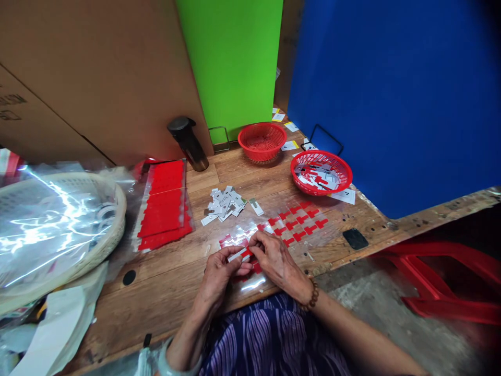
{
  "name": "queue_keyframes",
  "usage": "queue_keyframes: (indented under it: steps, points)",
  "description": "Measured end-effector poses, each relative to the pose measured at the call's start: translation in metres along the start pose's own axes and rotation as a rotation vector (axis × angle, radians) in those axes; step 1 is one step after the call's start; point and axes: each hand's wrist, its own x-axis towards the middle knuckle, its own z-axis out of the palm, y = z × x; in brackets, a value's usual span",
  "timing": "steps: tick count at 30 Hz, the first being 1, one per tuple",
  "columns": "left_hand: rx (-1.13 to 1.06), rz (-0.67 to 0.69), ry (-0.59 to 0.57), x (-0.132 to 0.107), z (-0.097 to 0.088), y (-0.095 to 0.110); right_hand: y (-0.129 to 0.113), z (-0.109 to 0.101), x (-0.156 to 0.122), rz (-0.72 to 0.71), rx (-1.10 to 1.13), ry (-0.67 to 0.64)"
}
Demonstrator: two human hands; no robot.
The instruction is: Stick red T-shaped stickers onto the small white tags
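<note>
My left hand [221, 274] and my right hand [274, 258] meet at the near edge of the wooden table [172, 282]. Both pinch a small white strip with a red sticker [240, 254] between their fingertips. They hover over a clear plastic sheet [282, 227] that carries rows of red T-shaped stickers [299, 222]. A loose pile of small grey-white strips [226, 203] lies a little beyond my hands.
A stack of red sticker sheets [164, 206] lies to the left beside a cream basket [113, 230] holding clear plastic bags. Two red baskets stand at the back: an empty one [262, 141] and one with finished pieces [321, 172]. A black cylinder [188, 143] leans on cardboard. A red stool [450, 282] stands right.
</note>
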Motion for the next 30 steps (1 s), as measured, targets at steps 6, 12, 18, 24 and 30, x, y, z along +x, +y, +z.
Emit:
queue_keyframes:
  steps: [6, 12, 18, 24, 30]
  points:
    - [-0.001, 0.003, 0.033, 0.000, 0.002, -0.001, 0.004, -0.001, -0.001, -0.002, -0.053, 0.008]
    - [-0.025, -0.011, 0.041, 0.003, 0.004, 0.000, 0.010, 0.003, 0.001, -0.012, 0.013, 0.025]
    - [-0.027, -0.031, 0.031, 0.004, 0.004, 0.001, 0.016, 0.002, 0.006, 0.076, 0.178, 0.062]
    - [-0.060, -0.037, 0.029, -0.001, 0.005, 0.003, 0.021, -0.007, 0.006, 0.165, 0.349, -0.093]
    - [-0.061, -0.041, -0.006, -0.005, 0.007, 0.005, 0.016, -0.001, 0.001, 0.215, 0.556, -0.245]
